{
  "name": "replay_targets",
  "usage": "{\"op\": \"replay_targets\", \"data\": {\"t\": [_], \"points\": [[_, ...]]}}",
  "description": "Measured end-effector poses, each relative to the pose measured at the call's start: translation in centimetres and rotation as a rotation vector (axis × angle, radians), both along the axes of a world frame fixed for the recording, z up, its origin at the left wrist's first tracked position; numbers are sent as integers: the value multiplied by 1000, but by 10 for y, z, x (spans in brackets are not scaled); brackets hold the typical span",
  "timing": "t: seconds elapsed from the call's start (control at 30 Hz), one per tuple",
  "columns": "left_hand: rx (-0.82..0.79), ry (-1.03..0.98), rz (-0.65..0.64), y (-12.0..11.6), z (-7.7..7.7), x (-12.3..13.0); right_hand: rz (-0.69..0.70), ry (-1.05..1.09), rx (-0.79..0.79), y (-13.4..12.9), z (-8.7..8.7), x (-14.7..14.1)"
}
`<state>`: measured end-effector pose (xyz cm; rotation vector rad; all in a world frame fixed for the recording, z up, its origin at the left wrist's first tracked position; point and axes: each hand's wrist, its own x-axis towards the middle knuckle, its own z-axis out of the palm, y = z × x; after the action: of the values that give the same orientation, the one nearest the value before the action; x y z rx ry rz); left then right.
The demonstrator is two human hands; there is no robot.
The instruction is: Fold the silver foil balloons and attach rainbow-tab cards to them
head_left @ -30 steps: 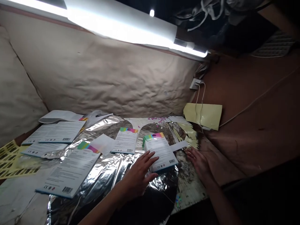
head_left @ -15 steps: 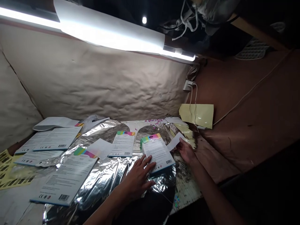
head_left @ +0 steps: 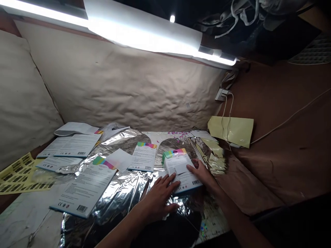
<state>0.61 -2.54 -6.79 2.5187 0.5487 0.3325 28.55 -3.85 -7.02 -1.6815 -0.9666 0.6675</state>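
Observation:
A stack of flat white packets (head_left: pixel 186 181) with rainbow-coloured top flaps lies on the silver film (head_left: pixel 111 199). Printed text, small symbols and a barcode cover the top packet. My left hand (head_left: pixel 161 194) is open, palm down, its fingertips touching the packet's lower left edge. Over the packet's face lies a small white paper slip (head_left: pixel 181 168), its right end between the thumb and fingers of my right hand (head_left: pixel 201 173). A single similar packet (head_left: pixel 142 156) rests just left of the stack.
Farther left are a large packet (head_left: pixel 84 187), a white paper sheet (head_left: pixel 120 159), more packets (head_left: pixel 77 144) and a yellow sticker sheet (head_left: pixel 18 177). A yellow sheet (head_left: pixel 232 131) and cables hang beside the wall socket (head_left: pixel 221 94). A tube light (head_left: pixel 144 34) glows overhead.
My right hand has brought the white slip leftward from beside the stack onto the top packet. My left hand stays at the packet's lower left edge. The view has shifted slightly.

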Motion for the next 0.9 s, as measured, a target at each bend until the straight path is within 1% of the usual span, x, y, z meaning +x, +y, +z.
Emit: {"op": "replay_targets", "data": {"t": [0.1, 0.17, 0.23, 0.3, 0.37, 0.53, 0.6, 0.67, 0.7, 0.77, 0.8, 0.83, 0.87, 0.9], "points": [[-14, 1, -6, -1, 1, 0, 104, 39, -70, -1, 12, -4], [-25, -1, 1, -1, 2, -1, 199, 83, -114, -3, 20, -8], [-38, -5, 15, -1, 1, -2, 328, 211, -165, -5, 27, -12], [-45, -23, 20, 0, -1, -3, 450, 388, -214, -6, 31, -15], [-47, -46, 15, 1, -2, -5, 513, 529, -239, -7, 32, -15], [-72, -59, 15, 1, -2, -11, 514, 626, -256, -5, 31, -13], [-102, -80, 1, 1, 1, -13, 496, 627, -274, -7, 31, -15], [-142, -157, 19, 1, 6, -13, 469, 633, -240, -10, 33, -18], [-166, -236, 69, 2, 9, -12, 455, 636, -190, -13, 34, -20], [-237, -451, 239, 5, 15, -9, 428, 625, -40, -18, 35, -26], [-295, -555, 321, 7, 18, -7, 414, 603, 38, -20, 34, -29], [-371, -639, 375, 8, 20, -4, 395, 567, 105, -22, 33, -33], [-456, -693, 392, 9, 21, -3, 372, 519, 154, -24, 31, -36], [-538, -719, 378, 10, 21, -1, 351, 468, 186, -24, 28, -40]]}}
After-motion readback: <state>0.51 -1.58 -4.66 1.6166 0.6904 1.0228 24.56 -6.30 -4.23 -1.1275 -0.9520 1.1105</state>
